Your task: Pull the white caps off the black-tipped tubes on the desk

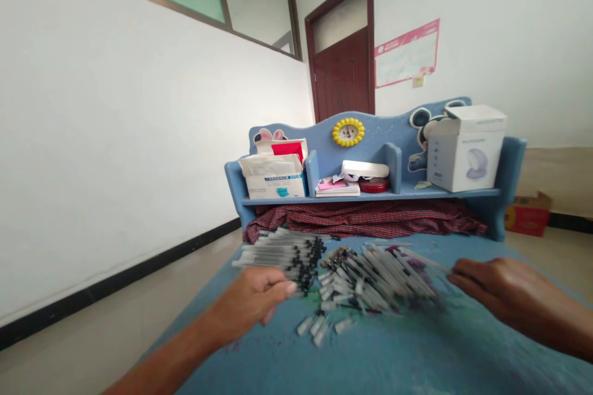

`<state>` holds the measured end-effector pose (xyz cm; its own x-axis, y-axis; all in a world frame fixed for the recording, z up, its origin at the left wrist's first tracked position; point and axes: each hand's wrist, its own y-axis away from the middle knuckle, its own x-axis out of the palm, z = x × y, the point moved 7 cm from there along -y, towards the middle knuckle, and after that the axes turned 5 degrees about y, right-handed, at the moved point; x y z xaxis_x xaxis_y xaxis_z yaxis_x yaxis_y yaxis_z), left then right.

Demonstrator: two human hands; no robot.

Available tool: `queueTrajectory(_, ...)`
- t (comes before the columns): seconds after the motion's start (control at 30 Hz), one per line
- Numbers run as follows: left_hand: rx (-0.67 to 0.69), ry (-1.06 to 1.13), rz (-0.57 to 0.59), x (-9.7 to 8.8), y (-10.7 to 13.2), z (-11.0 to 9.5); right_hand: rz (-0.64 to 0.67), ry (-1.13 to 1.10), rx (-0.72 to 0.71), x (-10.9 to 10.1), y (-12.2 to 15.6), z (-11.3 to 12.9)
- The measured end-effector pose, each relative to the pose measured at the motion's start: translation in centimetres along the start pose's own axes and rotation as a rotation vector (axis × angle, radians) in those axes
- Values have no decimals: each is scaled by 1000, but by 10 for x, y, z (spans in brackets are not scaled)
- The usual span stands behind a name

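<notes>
My left hand point(259, 299) is closed, thumb pressed to the curled fingers, at the near edge of a stack of black-tipped translucent pens point(269, 253). What it pinches, if anything, is hidden. On the right, my right hand point(491, 281) pinches the end of a slim translucent pen barrel point(424, 259), which slants back toward the pile. Between the hands lies a loose heap of clear pen barrels point(389, 271), with short clear caps point(340, 284) along its left side. Several more loose caps point(319, 327) lie in front of the heap.
A blue desk point(370, 364) carries a raised shelf point(398, 188) at its back. On it stand a mask box point(278, 185), papers, a red round case point(373, 186) and a white carton point(467, 154). Bunched checked cloth point(361, 219) lies beneath. A red box point(528, 213) sits on the floor.
</notes>
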<state>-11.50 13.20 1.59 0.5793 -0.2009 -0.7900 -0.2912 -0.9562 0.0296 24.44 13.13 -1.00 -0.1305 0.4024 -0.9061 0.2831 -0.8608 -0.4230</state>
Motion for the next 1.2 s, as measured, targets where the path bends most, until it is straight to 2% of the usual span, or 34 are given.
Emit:
queueTrajectory(0.07, 86, -112, 3, 22, -20, -15, 163, 73, 14, 16, -19, 29)
queueTrajectory(0.2, 175, -373, -64, 60, -53, -44, 292, 156, 24, 30, -51, 80)
queueTrajectory(0.3, 201, -476, -101, 76, -67, -52, 299, 171, 18, 38, -63, 98)
queueTrajectory(0.43, 232, -508, -118, 83, -74, -52, 286, 184, 36, 45, -68, 105)
queueTrajectory(0.53, 256, -494, -122, 78, -73, -47, 287, 178, 44, 46, -66, 105)
queueTrajectory(0.67, 242, -490, -122, 53, -63, -33, 268, 162, 33, 46, -62, 99)
queueTrajectory(0.8, 157, -477, -75, 20, -45, -6, 230, 138, 33, 44, -59, 92)
queueTrajectory(0.9, 94, -516, -13, 5, -27, 18, 202, 109, 18, 42, -59, 93)
queueTrajectory(1.03, 68, -631, 23, 2, -9, 38, 163, 80, 6, 41, -59, 96)
queueTrajectory(1.2, 44, -746, 51, 15, 0, 37, 134, 82, -8, 40, -57, 98)
